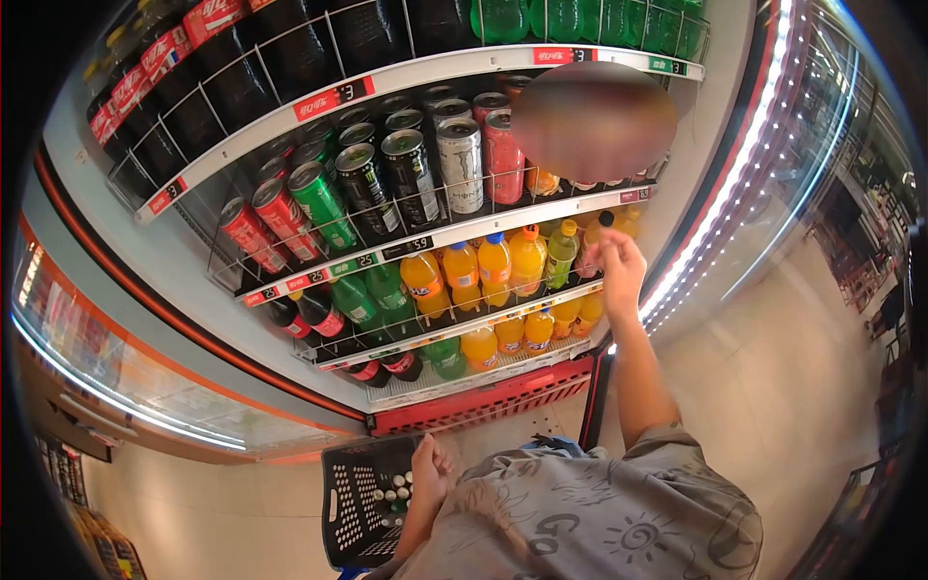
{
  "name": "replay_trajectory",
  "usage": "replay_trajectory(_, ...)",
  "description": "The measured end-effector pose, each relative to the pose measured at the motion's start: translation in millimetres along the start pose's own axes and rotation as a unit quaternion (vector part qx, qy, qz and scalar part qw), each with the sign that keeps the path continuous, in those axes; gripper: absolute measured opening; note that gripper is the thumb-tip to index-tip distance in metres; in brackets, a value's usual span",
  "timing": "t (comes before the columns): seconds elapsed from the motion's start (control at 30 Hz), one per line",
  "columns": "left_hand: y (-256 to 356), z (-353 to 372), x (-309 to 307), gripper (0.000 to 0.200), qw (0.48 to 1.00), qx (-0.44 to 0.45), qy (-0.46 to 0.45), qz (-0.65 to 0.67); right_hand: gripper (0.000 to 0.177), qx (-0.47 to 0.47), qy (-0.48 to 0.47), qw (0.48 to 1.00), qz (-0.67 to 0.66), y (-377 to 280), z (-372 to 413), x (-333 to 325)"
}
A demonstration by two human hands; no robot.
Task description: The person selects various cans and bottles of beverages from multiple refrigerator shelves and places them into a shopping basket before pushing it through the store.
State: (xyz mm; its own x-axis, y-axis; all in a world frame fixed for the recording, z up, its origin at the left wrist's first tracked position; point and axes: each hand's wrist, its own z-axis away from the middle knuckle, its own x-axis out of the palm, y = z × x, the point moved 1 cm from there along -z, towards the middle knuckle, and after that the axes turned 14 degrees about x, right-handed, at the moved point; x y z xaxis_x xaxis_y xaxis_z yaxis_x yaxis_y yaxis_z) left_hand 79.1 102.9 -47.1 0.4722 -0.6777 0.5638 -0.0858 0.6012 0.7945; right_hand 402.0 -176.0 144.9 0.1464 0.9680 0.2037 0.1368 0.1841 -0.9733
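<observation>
My right hand (619, 269) reaches up to the right end of a cooler shelf. Its fingers are closed around the neck of an orange drink bottle with a dark cap (592, 242). Beside it stand a green-yellow bottle (561, 253) and orange soda bottles (495, 266). My left hand (431, 471) hangs low with its fingers curled at the right rim of a black plastic basket (354, 503) and seems to grip it. White bottle caps (396, 490) show inside the basket.
The open cooler has wire shelves: dark cola bottles (290, 48) on top, energy drink cans (416, 169) below, then soda bottles (454, 348). A red grille (483, 401) runs along its base. The lit door frame (720, 193) stands at right. The floor is beige tile (773, 387).
</observation>
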Motion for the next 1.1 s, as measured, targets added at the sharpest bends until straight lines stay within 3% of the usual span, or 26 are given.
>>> replay_trajectory(0.17,19.1,-3.9,12.3,0.047,0.998,0.063,-0.001,0.025,0.02,-0.059,-0.049,0.996,-0.036,-52.3,-33.0,31.6)
replay_trajectory(0.3,25.3,2.0,16.7,0.046,0.998,0.064,0.006,0.014,0.029,-0.126,-0.016,0.985,0.114,-94.3,-39.7,63.0)
replay_trajectory(0.33,25.6,3.6,16.8,0.045,0.998,0.059,0.009,0.006,0.04,-0.196,0.001,0.965,0.177,-94.0,-52.1,67.2)
replay_trajectory(0.43,16.7,12.6,7.8,0.041,0.999,0.046,0.015,0.005,0.048,-0.263,0.053,0.917,0.295,-107.0,-60.6,82.3)
replay_trajectory(0.47,13.5,15.9,5.6,0.039,0.999,0.042,0.021,0.006,0.056,-0.246,0.034,0.92,0.302,-109.1,-62.2,85.5)
replay_trajectory(0.6,-2.0,27.1,-11.4,0.036,0.999,0.03,0.031,0.005,0.062,-0.323,0.075,0.855,0.399,-109.7,-81.1,99.1)
replay_trajectory(0.7,-8.4,29.3,-19.1,0.035,0.999,0.022,0.03,0.009,0.064,-0.263,0.063,0.858,0.437,-109.9,-90.7,109.8)
replay_trajectory(0.9,0.0,29.7,-10.1,0.035,0.999,0.025,0.031,0.0,0.072,-0.245,0.042,0.893,0.375,-120.4,-83.3,108.9)
replay_trajectory(1.03,10.4,31.3,-1.2,0.035,0.999,0.02,0.037,-0.009,0.072,-0.339,0.095,0.901,0.252,-131.4,-64.8,105.4)
replay_trajectory(1.1,8.8,31.4,-2.6,0.035,0.999,0.023,0.043,-0.004,0.074,-0.324,0.102,0.924,0.177,-147.6,-41.4,101.1)
